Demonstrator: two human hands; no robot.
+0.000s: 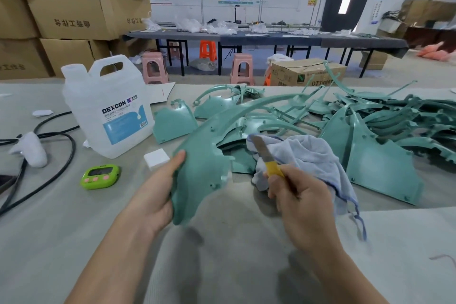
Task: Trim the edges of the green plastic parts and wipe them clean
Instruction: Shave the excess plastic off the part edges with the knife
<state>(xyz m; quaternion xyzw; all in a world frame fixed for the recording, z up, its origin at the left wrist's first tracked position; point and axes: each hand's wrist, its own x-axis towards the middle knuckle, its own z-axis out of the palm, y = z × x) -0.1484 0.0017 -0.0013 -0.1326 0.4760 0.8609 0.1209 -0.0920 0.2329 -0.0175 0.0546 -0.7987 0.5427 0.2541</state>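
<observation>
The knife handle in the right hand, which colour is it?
Yellow; the knife handle shows best in the head view.

We log teal-green plastic parts [375, 163] | pale blue cloth [308, 153], darker blue edging | knife [267, 163], yellow handle | lime timer [100, 177], pink buttons | clear jug [108, 111], blue-and-white label | pink stools [155, 66] | orange stool [208, 50]

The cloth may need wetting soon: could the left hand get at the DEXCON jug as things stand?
Not freely, it seems. The way to the jug looks open past a small white block, but the left hand grips the green part and would need to set it down.
</observation>
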